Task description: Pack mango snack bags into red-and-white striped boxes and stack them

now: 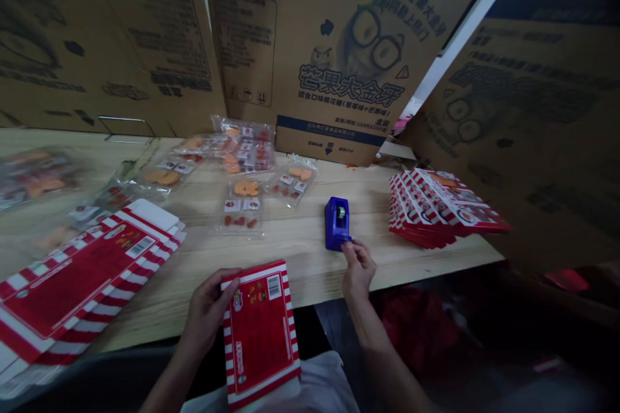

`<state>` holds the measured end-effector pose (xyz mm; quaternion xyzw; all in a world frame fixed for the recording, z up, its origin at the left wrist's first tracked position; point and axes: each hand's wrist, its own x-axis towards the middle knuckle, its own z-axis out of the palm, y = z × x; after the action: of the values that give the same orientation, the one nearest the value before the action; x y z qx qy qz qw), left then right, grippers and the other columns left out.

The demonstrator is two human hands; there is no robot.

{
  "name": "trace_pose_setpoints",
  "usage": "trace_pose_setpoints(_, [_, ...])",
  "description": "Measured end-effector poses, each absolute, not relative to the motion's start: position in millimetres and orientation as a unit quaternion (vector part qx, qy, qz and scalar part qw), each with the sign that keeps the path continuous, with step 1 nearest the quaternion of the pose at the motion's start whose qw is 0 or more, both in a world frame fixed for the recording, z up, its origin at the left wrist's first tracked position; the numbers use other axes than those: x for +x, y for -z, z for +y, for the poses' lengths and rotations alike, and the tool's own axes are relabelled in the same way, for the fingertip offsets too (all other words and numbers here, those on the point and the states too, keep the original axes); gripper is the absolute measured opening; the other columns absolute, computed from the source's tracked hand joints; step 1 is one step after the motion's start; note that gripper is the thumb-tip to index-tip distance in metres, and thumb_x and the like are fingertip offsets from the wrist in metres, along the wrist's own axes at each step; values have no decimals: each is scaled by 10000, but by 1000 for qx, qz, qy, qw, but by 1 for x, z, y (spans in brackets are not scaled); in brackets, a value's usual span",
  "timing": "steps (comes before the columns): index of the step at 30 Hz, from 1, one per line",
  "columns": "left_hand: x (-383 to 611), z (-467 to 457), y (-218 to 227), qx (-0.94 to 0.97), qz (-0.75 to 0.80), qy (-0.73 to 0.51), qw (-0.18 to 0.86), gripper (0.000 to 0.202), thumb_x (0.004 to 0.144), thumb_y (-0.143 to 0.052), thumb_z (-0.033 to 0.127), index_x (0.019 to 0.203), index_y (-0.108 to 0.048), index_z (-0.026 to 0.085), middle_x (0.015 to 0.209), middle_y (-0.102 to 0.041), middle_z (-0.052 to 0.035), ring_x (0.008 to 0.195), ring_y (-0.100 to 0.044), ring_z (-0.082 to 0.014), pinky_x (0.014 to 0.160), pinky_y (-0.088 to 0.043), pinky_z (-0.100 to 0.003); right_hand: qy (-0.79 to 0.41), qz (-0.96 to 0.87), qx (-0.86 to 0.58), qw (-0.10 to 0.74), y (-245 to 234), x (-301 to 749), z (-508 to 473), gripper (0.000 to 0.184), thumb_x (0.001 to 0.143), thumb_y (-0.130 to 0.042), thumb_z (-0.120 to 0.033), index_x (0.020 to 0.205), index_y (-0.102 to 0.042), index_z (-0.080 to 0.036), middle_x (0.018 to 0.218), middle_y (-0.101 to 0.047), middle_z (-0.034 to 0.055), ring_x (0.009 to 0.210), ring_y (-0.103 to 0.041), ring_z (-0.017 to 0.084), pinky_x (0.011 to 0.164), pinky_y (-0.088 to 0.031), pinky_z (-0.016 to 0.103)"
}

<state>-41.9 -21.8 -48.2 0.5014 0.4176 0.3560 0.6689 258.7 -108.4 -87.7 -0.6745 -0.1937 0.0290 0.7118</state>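
Observation:
My left hand (208, 306) grips the upper left edge of a flat red box (261, 329) with red-and-white striped sides, thumb on top. The box is tilted over my lap at the table's front edge, its barcode at the upper right. My right hand (358, 263) is at the front end of a blue tape dispenser (334, 226) standing on the table. Its thumb and fingers are pinched together against the cutter end; any strip of tape between them is too small to see. A small roll of tape (341, 212) shows inside the dispenser.
Flat striped boxes (87, 271) lie stacked at the left. More striped boxes (436, 206) lean in a row at the right. Clear packets of candy (242, 206) are spread across the table's back and left. Large cardboard cartons (329, 45) wall in the wooden table (300, 239).

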Motion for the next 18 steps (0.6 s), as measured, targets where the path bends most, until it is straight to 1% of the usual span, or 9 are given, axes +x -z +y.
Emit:
trace_pose_setpoints(2, [-40,-20,47,490,423,-357,673,345,713,-738,405,969,-667,185,904,-706,-44,739,-669,-192,632,-553,-266,-18,-174,-679,713,95,254,-112,249,711,-690,-382,638,-648,-148,917,-562,61,898,-543,189,793,-452,333])
trace_pose_setpoints(6, [-39,-10,33,473,430,-382,668,363,697,-748,410,959,-657,178,856,-703,-37,667,-657,-175,593,-539,-261,-17,-168,-692,702,106,257,-110,280,681,-692,-410,598,-633,-149,828,-559,52,818,-535,184,740,-456,334])
trace_pose_setpoints(10, [-47,15,14,510,413,-404,637,337,734,-714,402,978,-656,177,852,-692,-32,680,-644,-159,603,-515,-241,-30,-184,-693,696,107,265,-111,303,668,-682,-443,590,-599,-162,762,-550,32,760,-522,172,722,-463,333])
trace_pose_setpoints(13, [-59,36,5,577,382,-347,633,314,752,-686,397,983,-668,186,800,-686,-22,657,-630,-162,593,-495,-243,-50,-195,-689,696,102,262,-117,311,666,-680,-454,599,-566,-172,731,-535,15,727,-516,164,718,-472,337])
trace_pose_setpoints(15, [-66,46,2,629,365,-292,621,269,757,-667,405,912,-688,186,756,-677,-16,636,-614,-163,573,-472,-236,-77,-205,-683,696,95,253,-121,302,698,-662,-460,642,-563,-179,704,-525,1,693,-519,158,707,-488,342])
trace_pose_setpoints(17, [-69,51,1,689,356,-234,587,241,753,-657,409,819,-703,183,713,-660,-10,624,-588,-159,556,-441,-222,-149,-247,-671,683,81,238,-119,282,743,-641,-453,685,-574,-186,698,-530,-4,671,-533,157,698,-503,341])
trace_pose_setpoints(18, [-68,52,1,712,351,-211,571,237,749,-655,410,781,-706,181,689,-649,-6,615,-570,-154,549,-424,-216,-202,-291,-660,662,72,229,-116,270,763,-636,-442,695,-585,-186,709,-542,0,676,-543,160,698,-503,334])
